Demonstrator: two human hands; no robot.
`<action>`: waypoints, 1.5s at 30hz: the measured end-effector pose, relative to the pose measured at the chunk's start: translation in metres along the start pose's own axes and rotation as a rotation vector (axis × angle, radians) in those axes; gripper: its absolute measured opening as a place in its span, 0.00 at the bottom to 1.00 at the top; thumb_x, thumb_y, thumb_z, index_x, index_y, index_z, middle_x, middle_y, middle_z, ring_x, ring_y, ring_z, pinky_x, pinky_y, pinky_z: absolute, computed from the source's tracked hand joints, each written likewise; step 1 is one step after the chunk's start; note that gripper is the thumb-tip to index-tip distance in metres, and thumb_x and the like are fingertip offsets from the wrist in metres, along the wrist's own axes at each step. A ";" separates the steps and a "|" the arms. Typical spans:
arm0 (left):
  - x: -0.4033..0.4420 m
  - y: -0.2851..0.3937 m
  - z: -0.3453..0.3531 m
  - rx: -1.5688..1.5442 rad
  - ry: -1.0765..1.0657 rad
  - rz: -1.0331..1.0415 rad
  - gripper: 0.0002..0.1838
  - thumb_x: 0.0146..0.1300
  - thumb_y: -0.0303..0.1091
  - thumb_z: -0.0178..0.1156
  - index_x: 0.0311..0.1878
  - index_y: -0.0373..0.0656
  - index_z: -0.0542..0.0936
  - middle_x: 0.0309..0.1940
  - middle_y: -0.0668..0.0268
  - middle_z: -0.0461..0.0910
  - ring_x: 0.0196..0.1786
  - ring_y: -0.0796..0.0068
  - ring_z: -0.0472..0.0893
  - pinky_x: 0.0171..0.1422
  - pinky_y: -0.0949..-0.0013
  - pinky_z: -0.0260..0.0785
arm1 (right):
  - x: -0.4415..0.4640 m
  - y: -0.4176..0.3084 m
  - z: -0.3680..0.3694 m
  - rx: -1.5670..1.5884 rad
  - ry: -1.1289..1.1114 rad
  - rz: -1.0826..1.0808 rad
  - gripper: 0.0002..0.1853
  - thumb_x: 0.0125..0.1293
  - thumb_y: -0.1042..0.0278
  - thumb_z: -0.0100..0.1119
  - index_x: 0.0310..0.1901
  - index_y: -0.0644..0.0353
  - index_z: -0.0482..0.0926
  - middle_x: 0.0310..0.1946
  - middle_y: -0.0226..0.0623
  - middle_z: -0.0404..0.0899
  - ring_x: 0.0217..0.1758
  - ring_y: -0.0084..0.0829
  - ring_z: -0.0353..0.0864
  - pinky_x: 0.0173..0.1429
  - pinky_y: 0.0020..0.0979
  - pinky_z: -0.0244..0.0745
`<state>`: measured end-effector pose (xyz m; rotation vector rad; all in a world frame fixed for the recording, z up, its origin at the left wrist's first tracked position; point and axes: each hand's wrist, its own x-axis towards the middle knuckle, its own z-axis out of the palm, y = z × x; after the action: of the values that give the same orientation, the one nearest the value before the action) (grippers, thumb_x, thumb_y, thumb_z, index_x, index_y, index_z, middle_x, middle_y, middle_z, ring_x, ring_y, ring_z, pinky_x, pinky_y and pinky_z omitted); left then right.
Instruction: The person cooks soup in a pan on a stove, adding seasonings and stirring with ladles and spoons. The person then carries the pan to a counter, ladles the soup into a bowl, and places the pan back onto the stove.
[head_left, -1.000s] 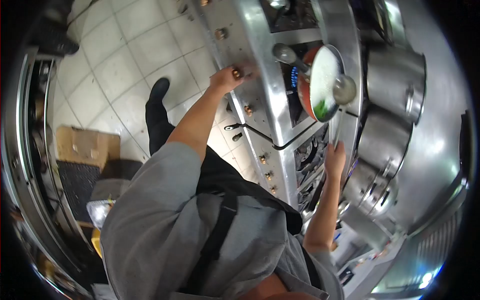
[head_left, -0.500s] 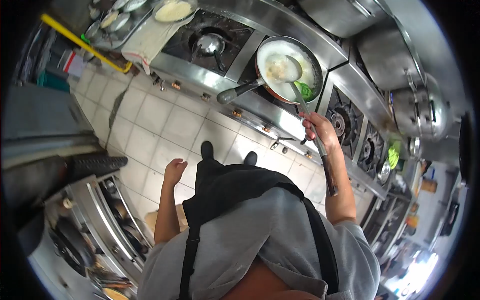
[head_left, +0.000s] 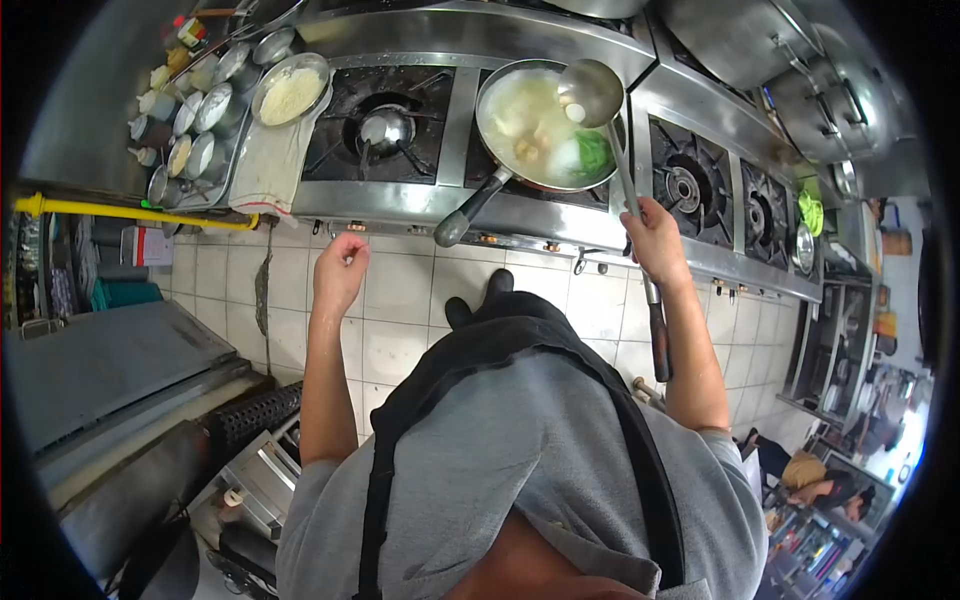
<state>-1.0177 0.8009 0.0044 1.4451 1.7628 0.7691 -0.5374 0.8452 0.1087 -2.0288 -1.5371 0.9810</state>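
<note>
Pale tiles cover the floor (head_left: 395, 345) before a long steel stove (head_left: 460, 130), with large metal pots (head_left: 735, 60) beyond its far right side. At the left, a bowl (head_left: 325, 78) of pale, grainy stuff sits on a folded cloth (head_left: 265, 165), just beside a burner that bears a rounded, shiny metal piece (head_left: 388, 128).

One wide, round pan (head_left: 540, 184) rests on the stove between that burner and the ones at the right. It holds a cloudy, whitish liquid (head_left: 535, 110) with pale lumps, and a bright green leaf (head_left: 596, 153) lies near its right rim. Its dark-gripped handle slants out over the stove's front edge, toward the person and leftward.

The right hand (head_left: 655, 240) has its fingers closed around the shaft of a long metal ladle (head_left: 593, 90). The ladle's bowl is over the pan's far right part; whether it touches the liquid is hard to tell. Its dark grip end runs back along the forearm.

The left hand (head_left: 340, 268) is in the air before the stove, fingers loosely curled and thumb near them, with nothing visible in its grasp. The pan lies ahead of both hands, just beyond the right fingers and well apart from the left ones.
</note>
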 end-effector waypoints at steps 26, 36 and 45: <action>0.047 0.124 0.049 0.187 -0.435 0.165 0.31 0.58 0.46 0.70 0.62 0.42 0.76 0.45 0.57 0.84 0.47 0.63 0.83 0.53 0.66 0.73 | -0.023 -0.003 0.017 -0.146 -0.239 -0.004 0.13 0.66 0.63 0.58 0.46 0.63 0.74 0.29 0.52 0.80 0.34 0.54 0.80 0.42 0.46 0.75; 0.067 0.147 0.047 0.105 -0.120 0.272 0.19 0.62 0.36 0.68 0.55 0.43 0.81 0.41 0.62 0.84 0.41 0.74 0.81 0.40 0.67 0.73 | -0.041 -0.032 0.006 -0.107 -0.275 -0.062 0.16 0.67 0.64 0.59 0.50 0.65 0.74 0.31 0.57 0.81 0.36 0.58 0.81 0.42 0.47 0.74; 0.124 0.198 0.096 0.399 -0.082 0.880 0.10 0.59 0.31 0.65 0.44 0.44 0.84 0.37 0.63 0.82 0.40 0.60 0.82 0.43 0.60 0.74 | -0.039 -0.041 -0.003 0.392 -0.387 0.276 0.11 0.69 0.69 0.58 0.49 0.66 0.76 0.23 0.24 0.70 0.20 0.16 0.68 0.24 0.24 0.65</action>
<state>-0.8432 0.9613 0.0909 2.5429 1.2062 0.7714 -0.5679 0.8209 0.1507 -1.8664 -1.1220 1.7154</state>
